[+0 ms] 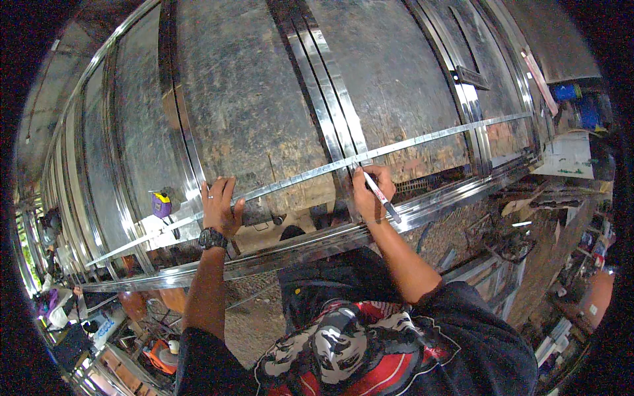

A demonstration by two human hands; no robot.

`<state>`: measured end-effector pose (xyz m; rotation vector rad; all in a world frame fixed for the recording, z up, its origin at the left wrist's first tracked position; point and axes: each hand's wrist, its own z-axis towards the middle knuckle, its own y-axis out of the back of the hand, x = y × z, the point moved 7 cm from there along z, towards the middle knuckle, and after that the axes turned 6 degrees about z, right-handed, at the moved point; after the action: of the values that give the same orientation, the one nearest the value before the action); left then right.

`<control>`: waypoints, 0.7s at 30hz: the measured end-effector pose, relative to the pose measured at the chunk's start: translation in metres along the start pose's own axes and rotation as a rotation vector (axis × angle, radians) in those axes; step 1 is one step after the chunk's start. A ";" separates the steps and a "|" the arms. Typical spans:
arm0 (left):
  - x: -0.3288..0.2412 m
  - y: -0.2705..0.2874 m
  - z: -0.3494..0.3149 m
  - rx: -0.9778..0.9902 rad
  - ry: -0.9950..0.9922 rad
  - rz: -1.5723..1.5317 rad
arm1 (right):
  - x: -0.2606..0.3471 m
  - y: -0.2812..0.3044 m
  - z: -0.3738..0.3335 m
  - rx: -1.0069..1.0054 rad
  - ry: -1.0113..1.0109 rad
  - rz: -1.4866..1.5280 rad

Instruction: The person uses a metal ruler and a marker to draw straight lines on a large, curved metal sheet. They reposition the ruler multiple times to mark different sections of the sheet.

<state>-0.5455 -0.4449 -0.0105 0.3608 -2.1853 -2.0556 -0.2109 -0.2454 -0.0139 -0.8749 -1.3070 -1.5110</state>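
Note:
A long, thin metal strip [290,179] with dark ticks along it lies across the frame of shiny metal bars [323,79]. My left hand [222,206] rests flat beside the strip, fingers spread, with a ring and a dark wristwatch on that arm. In my right hand [374,191] is a white marker pen [378,187]; its dark end points back toward me. The pen's tip meets the strip near a pair of upright bars, though the fingertips partly hide it. Left of my left hand sits a purple and yellow tape measure [160,204].
Grey, scuffed sheets [238,72] lie under the bars. A small dark metal piece [473,78] rests at the upper right. Scrap and offcuts [508,237] cover the ground at right. An orange tool [162,356] is at lower left, and another person [63,303] is at far left.

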 end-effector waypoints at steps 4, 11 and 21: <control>-0.002 0.002 0.001 -0.003 0.001 -0.008 | -0.002 0.001 -0.001 -0.014 -0.049 0.023; 0.000 0.002 0.000 0.004 0.008 -0.012 | 0.004 0.000 0.001 -0.022 0.023 0.004; -0.001 0.002 0.002 0.012 0.005 -0.002 | 0.022 -0.006 0.001 0.065 0.167 -0.003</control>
<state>-0.5453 -0.4422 -0.0088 0.3696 -2.1964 -2.0412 -0.2240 -0.2487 0.0042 -0.6907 -1.2283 -1.5016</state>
